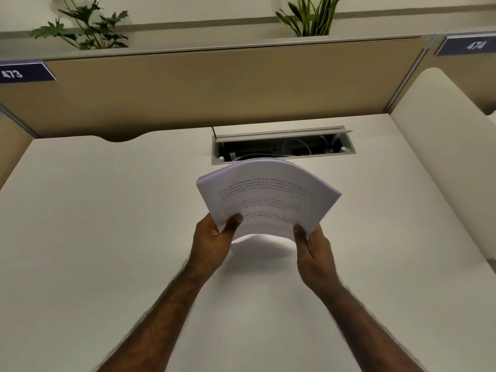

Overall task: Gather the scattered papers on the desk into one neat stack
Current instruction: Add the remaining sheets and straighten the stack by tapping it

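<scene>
Both hands clamp one stack of printed papers (268, 200) by its near edge: the left hand (214, 240) pinches the near left corner, thumb on top of the top sheet, and the right hand (314, 253) pinches the near right corner the same way. Held so, the stack hangs clear of the white counter (107, 237), above its middle, and it bows upward along the middle, its far edge curling up and its shadow falling on the counter below the near edge. Paragraphs of text cover the top sheet; the words are too blurred to read. Beyond the stack an open cable tray (284, 146) with white cords is set into the counter. A tan divider panel (214, 87) runs along the far side, with number tags 473 (24, 73) at left and 474 (468, 45) at right, and two plants (86, 25) above.
</scene>
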`<state>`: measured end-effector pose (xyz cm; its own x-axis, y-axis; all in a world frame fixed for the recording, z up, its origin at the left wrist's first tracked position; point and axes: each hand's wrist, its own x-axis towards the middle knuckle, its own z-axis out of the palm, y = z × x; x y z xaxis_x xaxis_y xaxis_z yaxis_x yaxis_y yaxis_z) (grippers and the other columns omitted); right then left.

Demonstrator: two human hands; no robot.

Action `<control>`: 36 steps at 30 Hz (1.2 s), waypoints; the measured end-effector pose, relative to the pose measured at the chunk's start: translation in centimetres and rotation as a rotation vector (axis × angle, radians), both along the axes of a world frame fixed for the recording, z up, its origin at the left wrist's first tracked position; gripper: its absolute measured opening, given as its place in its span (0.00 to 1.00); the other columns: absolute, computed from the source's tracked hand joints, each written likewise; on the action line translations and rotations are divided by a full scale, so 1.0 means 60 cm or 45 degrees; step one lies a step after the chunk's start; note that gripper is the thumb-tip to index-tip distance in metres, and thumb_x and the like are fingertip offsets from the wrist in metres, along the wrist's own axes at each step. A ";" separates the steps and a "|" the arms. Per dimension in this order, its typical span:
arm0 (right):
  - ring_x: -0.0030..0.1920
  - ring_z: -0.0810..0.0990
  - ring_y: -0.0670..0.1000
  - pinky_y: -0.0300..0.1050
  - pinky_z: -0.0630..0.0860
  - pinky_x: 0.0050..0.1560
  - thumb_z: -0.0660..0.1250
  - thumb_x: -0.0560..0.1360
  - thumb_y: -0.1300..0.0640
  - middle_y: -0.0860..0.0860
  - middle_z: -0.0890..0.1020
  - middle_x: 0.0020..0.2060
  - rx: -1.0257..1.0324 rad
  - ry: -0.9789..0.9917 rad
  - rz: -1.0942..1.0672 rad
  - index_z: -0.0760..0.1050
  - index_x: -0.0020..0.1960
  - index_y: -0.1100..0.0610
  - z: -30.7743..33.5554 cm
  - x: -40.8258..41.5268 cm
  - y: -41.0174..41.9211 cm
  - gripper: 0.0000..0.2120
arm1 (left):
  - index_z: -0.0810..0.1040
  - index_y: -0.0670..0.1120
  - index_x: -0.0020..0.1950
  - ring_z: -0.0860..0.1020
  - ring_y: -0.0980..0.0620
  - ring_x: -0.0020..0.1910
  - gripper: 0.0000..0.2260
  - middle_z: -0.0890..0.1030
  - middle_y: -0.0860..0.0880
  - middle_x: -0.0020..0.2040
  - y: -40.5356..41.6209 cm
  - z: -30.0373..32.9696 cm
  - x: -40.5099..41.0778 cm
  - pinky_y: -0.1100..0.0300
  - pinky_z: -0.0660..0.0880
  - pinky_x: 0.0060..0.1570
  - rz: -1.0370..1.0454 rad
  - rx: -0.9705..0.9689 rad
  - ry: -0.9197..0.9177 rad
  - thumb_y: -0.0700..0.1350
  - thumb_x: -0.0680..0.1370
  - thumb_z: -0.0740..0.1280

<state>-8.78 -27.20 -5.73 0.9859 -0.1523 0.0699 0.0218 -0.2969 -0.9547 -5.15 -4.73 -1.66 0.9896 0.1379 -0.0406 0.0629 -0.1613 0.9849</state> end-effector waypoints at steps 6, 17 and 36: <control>0.60 0.75 0.21 0.16 0.70 0.55 0.58 0.90 0.59 0.36 0.80 0.63 -0.095 0.131 0.048 0.71 0.77 0.54 -0.025 0.004 -0.007 0.17 | 0.81 0.52 0.62 0.84 0.64 0.51 0.09 0.85 0.59 0.54 -0.021 -0.029 -0.005 0.75 0.78 0.46 -0.017 -0.009 0.056 0.45 0.82 0.71; 0.51 0.90 0.57 0.49 0.88 0.48 0.73 0.83 0.48 0.48 0.90 0.47 0.593 0.431 -0.192 0.80 0.59 0.59 -0.018 -0.003 -0.027 0.14 | 0.84 0.50 0.64 0.85 0.46 0.62 0.13 0.88 0.48 0.61 0.002 -0.038 -0.023 0.49 0.79 0.62 0.177 -0.569 0.229 0.39 0.81 0.72; 0.62 0.88 0.58 0.58 0.85 0.60 0.64 0.87 0.61 0.54 0.89 0.62 0.441 0.330 -0.067 0.78 0.71 0.56 0.022 -0.008 -0.051 0.14 | 0.82 0.47 0.64 0.88 0.46 0.54 0.14 0.87 0.41 0.61 0.097 -0.030 -0.003 0.52 0.86 0.47 0.286 -0.751 0.263 0.38 0.79 0.73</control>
